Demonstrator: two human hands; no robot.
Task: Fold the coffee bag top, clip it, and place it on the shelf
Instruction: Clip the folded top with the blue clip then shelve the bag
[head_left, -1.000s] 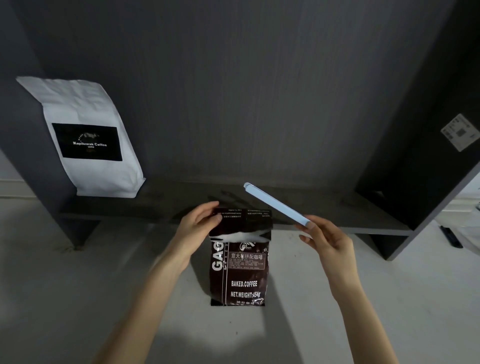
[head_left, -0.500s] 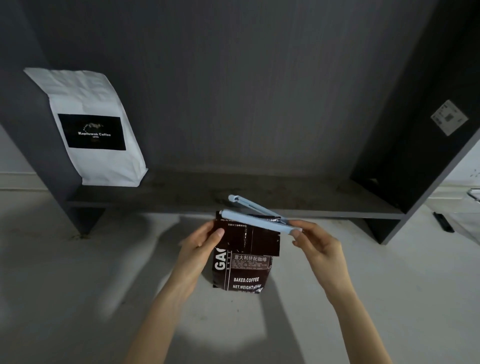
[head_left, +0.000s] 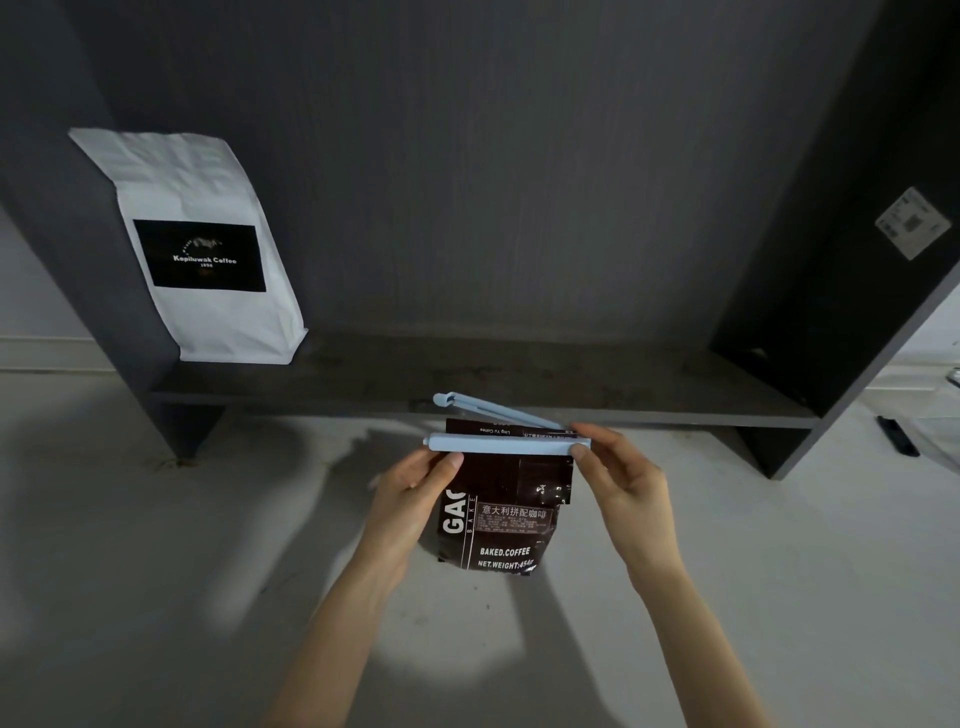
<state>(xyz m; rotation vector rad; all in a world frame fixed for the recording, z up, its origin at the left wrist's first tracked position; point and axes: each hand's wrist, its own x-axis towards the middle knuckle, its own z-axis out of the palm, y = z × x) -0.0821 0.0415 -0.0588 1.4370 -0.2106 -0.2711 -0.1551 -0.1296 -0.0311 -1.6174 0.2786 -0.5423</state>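
The brown coffee bag (head_left: 496, 519) stood at lower centre of the frame, its folded top straddled by one pale blue clip (head_left: 506, 445) lying left to right, arms still splayed and hinged at the right. The right hand (head_left: 618, 478) pinched that hinge end; the left hand (head_left: 415, 491) gripped the bag's left edge, thumb under the clip's free end. One white bag (head_left: 202, 249) stood upper left on the single shelf (head_left: 467, 384).

I have one view only, from a wide-angle camera worn on the head. It faces forward and down, close above both forearms, toward a dark shelf (head_left: 467, 384) standing low on a pale floor (head_left: 130, 545).
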